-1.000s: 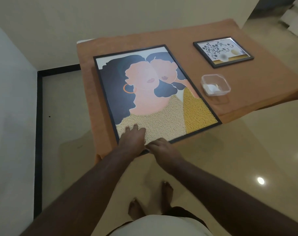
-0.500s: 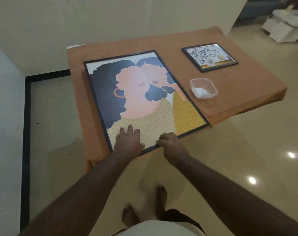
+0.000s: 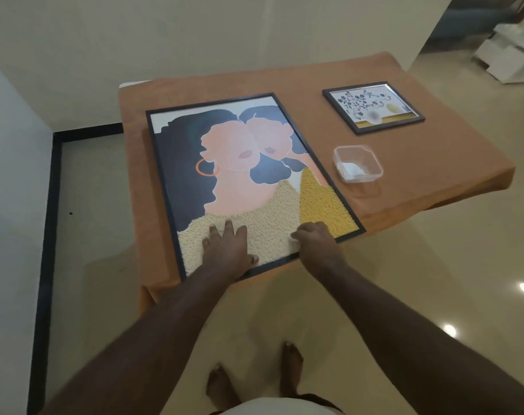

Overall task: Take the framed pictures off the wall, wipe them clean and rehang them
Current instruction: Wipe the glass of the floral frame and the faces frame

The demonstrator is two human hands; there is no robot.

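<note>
1. Wiping step in hand, to judge by the scene: large framed picture (image 3: 248,181) off the wall and flat on the orange-covered worktop (image 3: 434,163), near edge slightly over the worktop's front edge.
2. Left hand (image 3: 228,250) flat on the glass near the lower edge, fingers spread apart, clamped on nothing; seems only to press the frame so that it does not slide.
3. Right hand (image 3: 313,238) on the lower right part of the same picture, fingers curled together over something small and white (image 3: 293,238), probably a wipe or cloth; too little of it visible to be sure.
4. Both hands touching the picture, side by side, a small gap between them; upper part of the glass well apart from both.
5. Next move, as a judgement: strokes with the right hand over the rest of the glass, toward the far corners, with steady pressure from the left; care needed because the frame overhangs the edge.
6. Small framed picture (image 3: 373,110) flat at the far right of the worktop, well apart from both hands; likely to be wiped too, cannot tell whether already clean.
7. Clear plastic container (image 3: 358,164) between the two pictures, just beside the large frame, something white inside.
</note>
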